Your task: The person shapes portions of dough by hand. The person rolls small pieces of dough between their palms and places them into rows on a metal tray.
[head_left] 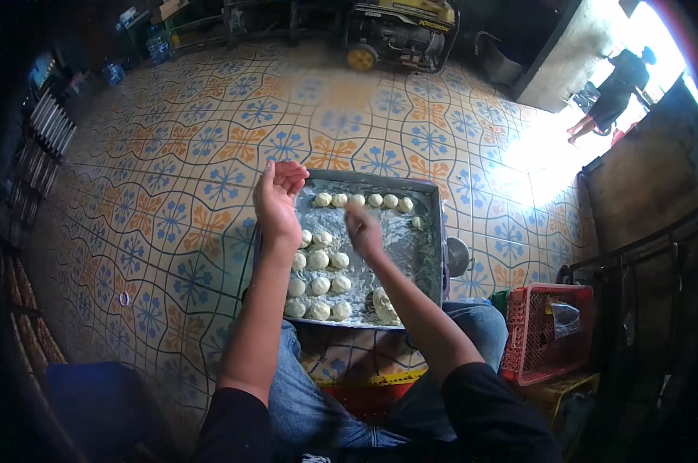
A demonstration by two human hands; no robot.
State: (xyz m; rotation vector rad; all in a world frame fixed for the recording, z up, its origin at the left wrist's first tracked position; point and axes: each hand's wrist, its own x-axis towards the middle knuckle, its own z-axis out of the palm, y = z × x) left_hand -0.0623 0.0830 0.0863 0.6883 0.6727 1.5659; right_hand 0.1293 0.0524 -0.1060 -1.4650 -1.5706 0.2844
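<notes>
A wide metal tray, smeared pale inside, lies across my lap. Several pale dough balls sit in rows at its left, with a line of smaller ones along the far side and a bigger lump at the near right, partly behind my right arm. My left hand is raised over the tray's far left corner, palm turned up, fingers loosely bent and apart, with nothing visible in it. My right hand is over the middle, just nearer than the small balls; motion smears its fingers.
A red crate on a yellow crate stands right, beside a metal lid. A generator and water jugs are at the back. A person stands in the bright doorway. Racks line the left.
</notes>
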